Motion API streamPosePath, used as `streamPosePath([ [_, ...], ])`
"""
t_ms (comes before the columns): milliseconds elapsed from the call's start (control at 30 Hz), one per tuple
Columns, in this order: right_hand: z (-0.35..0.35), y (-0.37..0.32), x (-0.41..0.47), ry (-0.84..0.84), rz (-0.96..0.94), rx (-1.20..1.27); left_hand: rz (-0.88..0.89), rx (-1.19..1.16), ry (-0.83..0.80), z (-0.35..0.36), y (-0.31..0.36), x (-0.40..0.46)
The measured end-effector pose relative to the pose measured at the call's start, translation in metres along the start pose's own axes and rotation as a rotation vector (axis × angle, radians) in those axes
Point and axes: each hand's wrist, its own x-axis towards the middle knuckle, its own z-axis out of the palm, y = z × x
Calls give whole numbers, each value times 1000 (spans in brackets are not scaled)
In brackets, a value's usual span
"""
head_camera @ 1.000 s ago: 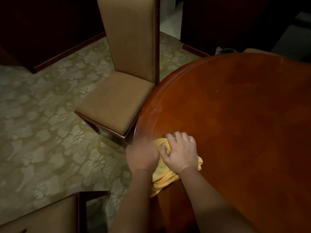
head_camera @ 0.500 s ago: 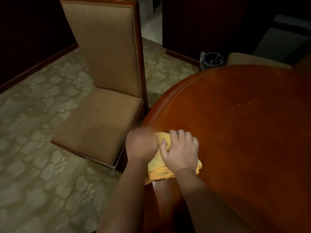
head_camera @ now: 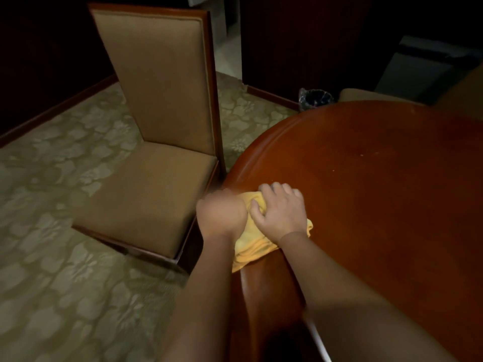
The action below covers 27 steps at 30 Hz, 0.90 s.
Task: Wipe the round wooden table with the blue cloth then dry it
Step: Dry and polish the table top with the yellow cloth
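Observation:
The round wooden table [head_camera: 379, 205] fills the right side, reddish-brown and glossy, with a few small specks on its top. A crumpled yellow cloth [head_camera: 251, 244] lies on the table's left rim, and part of it hangs over the edge. My right hand [head_camera: 281, 212] grips the cloth from above, with fingers curled into its folds. My left hand [head_camera: 222, 215] is blurred. It sits on the cloth's left side at the rim with its fingers bent down over it.
A tan upholstered chair [head_camera: 156, 126] with a wooden frame stands close to the table's left edge. A small lined bin [head_camera: 315, 99] sits on the patterned carpet beyond the table. Another tan seat [head_camera: 366, 94] shows behind the far rim. Dark walls enclose the room.
Both hands have slid the yellow cloth a little farther along the table's left rim, toward the chair. My view has lifted, bringing the bin and the far rim into sight.

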Motion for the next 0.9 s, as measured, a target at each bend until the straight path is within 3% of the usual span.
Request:
streamPosePath([
  [267,-36,-7,-120,-66,-94,19,-59,-24,0,-53,12,-124],
  [400,-43,-7,-141,-79,-134,-3,-90,-27,-36,-65,15,-145],
  [600,-34,-6,-121,-51,-120,1,-91,-26,-69,-59,14,-124],
  [900,-15,-3,-44,-6,104,-44,74,-114,-59,-16,7,-25],
])
